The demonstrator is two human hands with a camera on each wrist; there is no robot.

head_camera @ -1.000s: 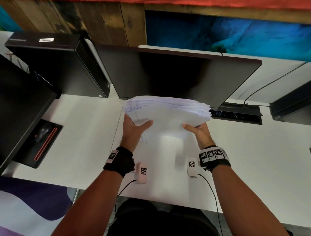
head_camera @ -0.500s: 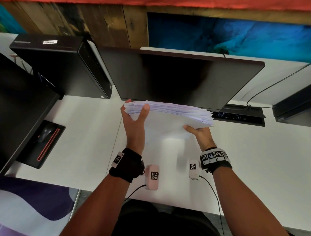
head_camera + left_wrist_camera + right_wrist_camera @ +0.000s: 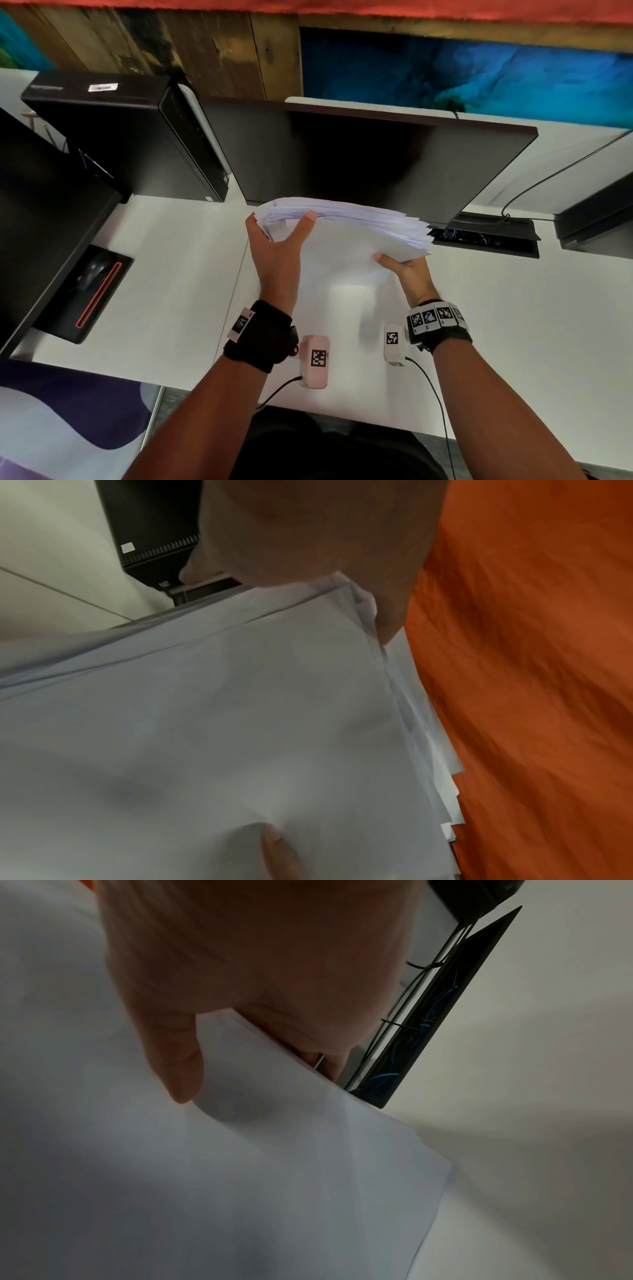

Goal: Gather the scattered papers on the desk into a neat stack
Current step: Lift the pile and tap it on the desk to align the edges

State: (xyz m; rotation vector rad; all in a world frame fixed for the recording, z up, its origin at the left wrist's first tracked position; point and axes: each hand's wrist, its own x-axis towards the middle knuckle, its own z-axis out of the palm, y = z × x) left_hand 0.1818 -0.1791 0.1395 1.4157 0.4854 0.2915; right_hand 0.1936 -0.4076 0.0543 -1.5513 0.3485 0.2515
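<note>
A thick bundle of white papers (image 3: 346, 236) is held upright above the white desk (image 3: 164, 274), just in front of the dark monitor. My left hand (image 3: 277, 246) grips its upper left corner, thumb on the near face and fingers behind. My right hand (image 3: 407, 270) grips the lower right corner, thumb across the front sheet. In the left wrist view the papers (image 3: 212, 723) show uneven, stepped edges on the right side. In the right wrist view my thumb presses on the papers (image 3: 240, 1177) near their corner.
A dark monitor (image 3: 376, 164) stands right behind the papers. A black computer tower (image 3: 130, 137) stands at the back left, a black tray with a mouse (image 3: 92, 291) at the left. An open cable well (image 3: 486, 236) lies at the right, with another monitor's edge beyond.
The bundle has tilted from lying flat in both hands to standing on edge. My left hand moved up to its top left corner; my right hand stayed at the lower right.
</note>
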